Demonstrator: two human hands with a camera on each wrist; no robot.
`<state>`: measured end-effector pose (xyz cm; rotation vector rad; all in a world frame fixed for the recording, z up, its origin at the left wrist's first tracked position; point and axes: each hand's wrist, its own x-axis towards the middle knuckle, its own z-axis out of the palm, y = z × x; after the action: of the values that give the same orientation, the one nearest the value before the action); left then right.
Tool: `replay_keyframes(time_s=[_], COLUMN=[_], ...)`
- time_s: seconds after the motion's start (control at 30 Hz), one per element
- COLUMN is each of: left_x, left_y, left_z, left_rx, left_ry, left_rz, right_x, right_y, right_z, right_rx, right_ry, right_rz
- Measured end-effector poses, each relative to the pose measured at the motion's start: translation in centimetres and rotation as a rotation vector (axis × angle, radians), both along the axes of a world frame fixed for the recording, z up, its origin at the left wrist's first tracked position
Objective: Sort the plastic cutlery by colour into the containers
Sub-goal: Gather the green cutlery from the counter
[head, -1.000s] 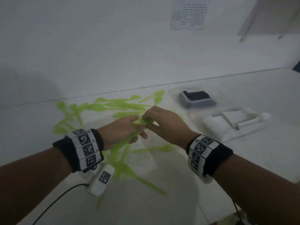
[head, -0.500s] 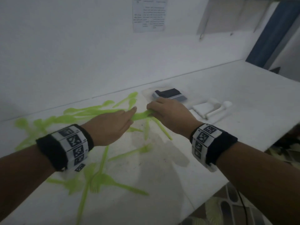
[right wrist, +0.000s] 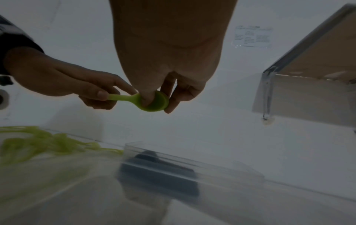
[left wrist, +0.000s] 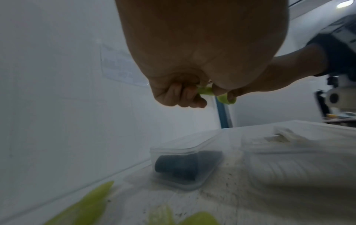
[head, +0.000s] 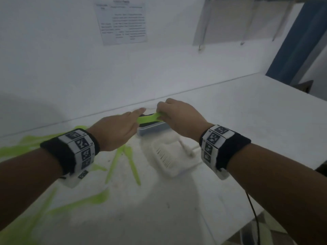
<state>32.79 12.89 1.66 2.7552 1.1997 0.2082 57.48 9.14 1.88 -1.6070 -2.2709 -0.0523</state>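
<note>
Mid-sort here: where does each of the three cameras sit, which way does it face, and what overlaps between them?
Head: worn high, facing forward and down at the white counter; both forearms, left hand and right hand show.
Left wrist: under the left hand, facing along the fingers toward the clear container; the right hand shows too.
Right wrist: under the right hand, whose fingers pinch the green spoon; the left hand holds its handle.
Shared: all three show the spoon and the container.
</note>
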Motion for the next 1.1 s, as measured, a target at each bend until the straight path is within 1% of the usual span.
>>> replay_keyframes(time_s=[0.07, 0.13, 0.23, 0.33, 0.53, 0.63, 0.7, 0.8, 0.97, 1.1], left_x=[2.5, 4.7, 7.5, 9.9, 13.6, 15.2, 15.9, 16.4, 16.7, 17.3], left_y=[0.8, 1.5, 3.1, 5.0, 9.7, 11.3, 12.2, 13.2, 13.8, 13.9], left_z=[-0.2, -0.4, -0.6, -0.7, -2.3, -3.2, -3.9, -4.7, -6.0, -6.6], left_rx=[0.013, 0.043, -0.010, -0.014, 0.000, -0.029, -0.035, 0.027, 0.128, 0.123], left_ry=[-0.059, -0.062, -0.051, 0.014, 0.087, 0.176, 0.241, 0.326, 0.334, 0.349], left_rz=[0.040, 0.069, 0.135, 0.179, 0.180, 0.160, 0.144, 0.131, 0.125, 0.154], right_x=[2.6, 5.0, 7.7, 9.7, 13.5, 15.1, 15.7, 15.6, 15.0, 15.3], right_y=[1.7, 3.6, 6.7, 9.8, 15.5, 17.2, 18.0, 18.8, 19.5, 19.6], right_z=[0.5, 0.6, 0.4, 0.1, -1.2, -1.9, -2.6, -4.1, -6.7, -7.5], right_rx=[-0.040, -0.100, -0.160, -0.206, -0.298, -0.395, -0.423, -0.394, -0.251, -0.173], right_ry=[-0.004, -0.010, -0.020, -0.022, -0.092, -0.151, -0.174, -0.210, -0.343, -0.365], right_rz=[0.029, 0.055, 0.104, 0.145, 0.186, 0.232, 0.244, 0.243, 0.216, 0.195])
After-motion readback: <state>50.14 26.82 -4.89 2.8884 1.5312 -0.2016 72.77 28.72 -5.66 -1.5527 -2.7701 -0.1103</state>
